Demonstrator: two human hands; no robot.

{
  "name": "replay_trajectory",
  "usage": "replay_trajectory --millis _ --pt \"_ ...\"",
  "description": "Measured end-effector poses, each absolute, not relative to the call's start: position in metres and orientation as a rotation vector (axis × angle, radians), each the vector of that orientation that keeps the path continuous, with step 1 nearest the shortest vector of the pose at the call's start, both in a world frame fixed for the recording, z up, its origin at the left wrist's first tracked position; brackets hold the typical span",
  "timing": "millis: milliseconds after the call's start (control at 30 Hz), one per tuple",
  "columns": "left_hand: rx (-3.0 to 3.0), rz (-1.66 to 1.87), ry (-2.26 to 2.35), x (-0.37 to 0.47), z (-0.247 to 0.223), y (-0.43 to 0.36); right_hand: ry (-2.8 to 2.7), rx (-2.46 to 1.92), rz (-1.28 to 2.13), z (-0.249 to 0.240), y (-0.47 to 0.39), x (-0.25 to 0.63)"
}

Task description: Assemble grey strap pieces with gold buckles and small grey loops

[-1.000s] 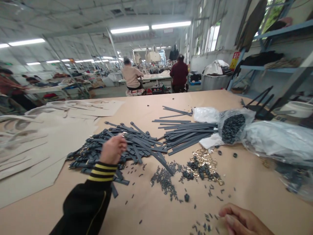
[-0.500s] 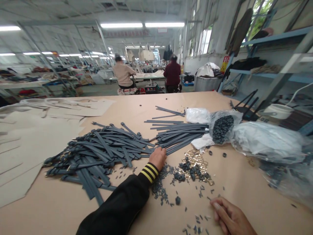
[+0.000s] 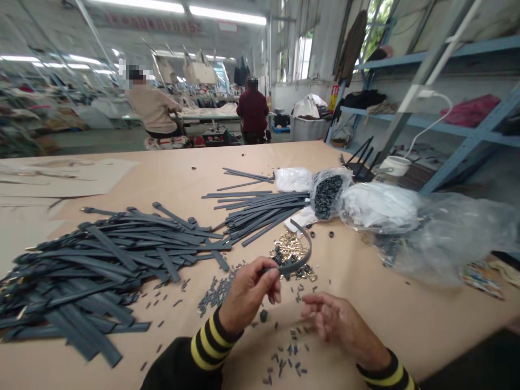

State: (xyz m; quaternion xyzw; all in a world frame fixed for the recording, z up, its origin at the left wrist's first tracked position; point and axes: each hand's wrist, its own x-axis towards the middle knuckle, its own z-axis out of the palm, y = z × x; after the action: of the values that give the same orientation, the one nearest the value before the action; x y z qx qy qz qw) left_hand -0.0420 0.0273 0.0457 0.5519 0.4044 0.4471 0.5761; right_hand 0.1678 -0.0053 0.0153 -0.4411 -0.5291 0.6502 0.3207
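Note:
My left hand (image 3: 254, 290) is closed on one end of a dark grey strap (image 3: 306, 250), which curves up and to the right in an arc. To the right, my right hand (image 3: 339, 325) is slightly blurred, its fingers apart and partly bent, with nothing visible in them. Beneath the strap lies a heap of gold buckles (image 3: 290, 245) mixed with dark loops. Small dark grey pieces (image 3: 215, 292) form a pile beside my left wrist, and more pieces (image 3: 290, 349) are scattered below both hands.
Finished-looking buckled straps (image 3: 134, 249) heap at the left. Plain strips (image 3: 264, 214) lie behind my hands. A clear bag of dark loops (image 3: 328, 192) and other plastic bags (image 3: 382, 206) stand at right. Two people work beyond the table (image 3: 179, 162); shelves (image 3: 430, 119) line the right wall.
My left hand has come back from the strips toward me with one strap in it. My right hand has moved up beside it, its fingers now apart. The view has turned right.

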Motion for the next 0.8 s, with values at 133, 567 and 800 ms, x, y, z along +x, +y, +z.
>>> replay_trajectory --millis 133,567,800 --pt "0.997 0.873 0.709 -0.011 0.031 0.004 -1.05 -1.033 1.625 0.037 -0.006 0.167" --pt "0.65 0.815 0.854 0.006 -0.011 0.003 -0.743 -1.388 1.484 0.007 -0.023 0.186" --pt "0.612 0.822 0.859 0.006 -0.012 0.004 -0.756 -1.379 1.507 0.001 -0.023 0.189"
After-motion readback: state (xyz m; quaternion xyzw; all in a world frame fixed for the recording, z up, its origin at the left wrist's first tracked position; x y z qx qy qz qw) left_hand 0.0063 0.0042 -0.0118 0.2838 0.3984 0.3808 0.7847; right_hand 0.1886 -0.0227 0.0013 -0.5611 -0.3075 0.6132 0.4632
